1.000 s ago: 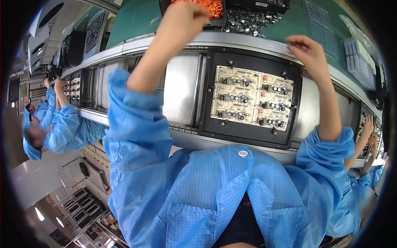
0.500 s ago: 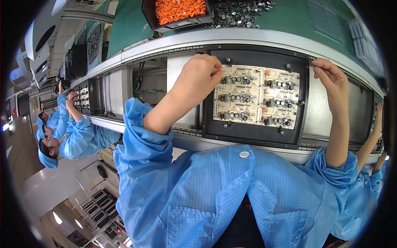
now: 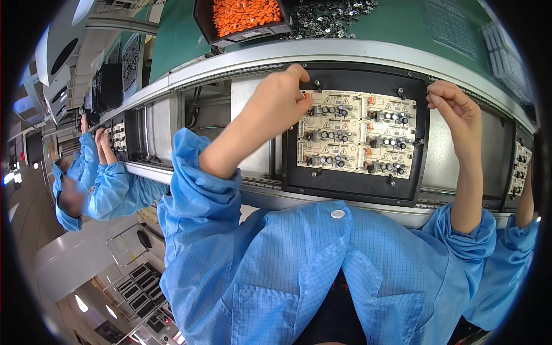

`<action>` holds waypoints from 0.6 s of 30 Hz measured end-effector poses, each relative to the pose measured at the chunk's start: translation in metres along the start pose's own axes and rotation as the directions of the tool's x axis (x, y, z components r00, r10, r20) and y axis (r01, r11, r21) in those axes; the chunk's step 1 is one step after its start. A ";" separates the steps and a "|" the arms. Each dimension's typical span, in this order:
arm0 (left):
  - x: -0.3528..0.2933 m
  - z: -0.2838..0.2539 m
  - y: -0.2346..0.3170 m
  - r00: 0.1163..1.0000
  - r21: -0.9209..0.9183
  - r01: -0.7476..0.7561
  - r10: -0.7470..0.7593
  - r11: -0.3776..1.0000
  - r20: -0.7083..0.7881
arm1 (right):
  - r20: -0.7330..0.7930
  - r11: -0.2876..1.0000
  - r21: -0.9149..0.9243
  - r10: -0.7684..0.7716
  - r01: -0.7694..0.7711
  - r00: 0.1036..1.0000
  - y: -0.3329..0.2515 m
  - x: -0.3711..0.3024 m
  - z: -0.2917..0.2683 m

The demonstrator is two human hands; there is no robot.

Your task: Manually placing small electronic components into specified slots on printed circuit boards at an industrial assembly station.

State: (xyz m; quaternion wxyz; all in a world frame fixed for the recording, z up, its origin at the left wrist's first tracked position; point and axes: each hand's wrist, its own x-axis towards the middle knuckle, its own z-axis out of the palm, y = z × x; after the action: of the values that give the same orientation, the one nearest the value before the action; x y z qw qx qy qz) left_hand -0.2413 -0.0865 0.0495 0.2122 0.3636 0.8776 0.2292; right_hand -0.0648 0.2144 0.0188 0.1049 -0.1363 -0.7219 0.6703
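My left hand [image 3: 275, 99] is closed in a pinch at the upper left corner of a cream circuit board panel [image 3: 361, 133], its fingertips on a small orange component [image 3: 307, 96]. The panel lies in a black carrier frame [image 3: 351, 187] and bears several capacitors. Further orange parts show down its right-hand column. Just beyond the frame's upper right edge, my right hand [image 3: 459, 112] hovers with thumb and fingertips together; whatever may be between them cannot be made out.
Beyond the conveyor rail [image 3: 368, 47], a black bin [image 3: 241, 37] holds orange components beside a pile of small dark metal parts [image 3: 330, 20]. Clear plastic trays [image 3: 503, 52] stand far right. Co-workers in blue sit left [image 3: 121, 195] and right along the line. Another loaded carrier [image 3: 520, 167] is at right.
My left hand has shifted slightly, its fingers still at the panel's upper left corner. My right hand has moved a little left towards the frame. Another carrier with boards has come into view at right.
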 end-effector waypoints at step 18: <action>0.153 -0.087 -0.131 0.716 0.421 0.188 0.170 0.887 -0.678 | 0.488 0.513 -0.651 -0.282 0.560 0.826 -0.029 -0.008 0.126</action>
State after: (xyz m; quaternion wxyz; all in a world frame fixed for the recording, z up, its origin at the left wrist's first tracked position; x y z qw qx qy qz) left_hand -0.4579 -0.0781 0.0157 -0.2262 0.2850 0.9220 0.1327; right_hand -0.1008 0.0919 0.0381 0.0790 0.1254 -0.9540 0.2604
